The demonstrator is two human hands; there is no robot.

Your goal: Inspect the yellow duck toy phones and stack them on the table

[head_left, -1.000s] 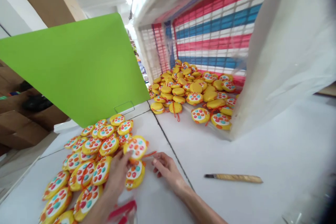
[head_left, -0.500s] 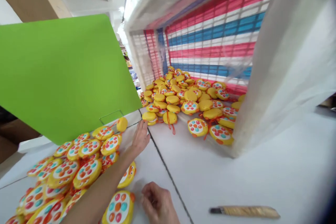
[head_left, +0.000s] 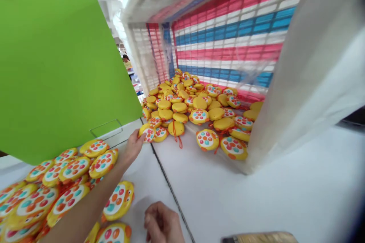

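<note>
My left hand (head_left: 134, 146) reaches forward, its fingers closed on the edge of a yellow toy (head_left: 147, 133) with a white panel of coloured dots. That toy is at the near left edge of a large heap of similar toys (head_left: 182, 106) inside a lined bin. Close to me, my right hand (head_left: 164, 223) rests low over the white table with its fingers curled in; no object shows in it. Left of it lie a duck-faced toy (head_left: 118, 200) and another dotted toy (head_left: 114, 233). My left forearm covers part of a second pile (head_left: 74, 169).
A green board (head_left: 62, 68) stands at the left, a bent wire (head_left: 107, 128) at its foot. The bin's whitish plastic-wrapped post (head_left: 273, 102) rises on the right. A wooden-handled tool (head_left: 259, 237) lies at the bottom edge. A dark seam (head_left: 164, 171) crosses the white tabletop (head_left: 205, 197).
My left hand, earlier flat by the heap's edge, now grips a toy there. The view has shifted, so the board looks larger and the tool sits lower. My right hand stays curled.
</note>
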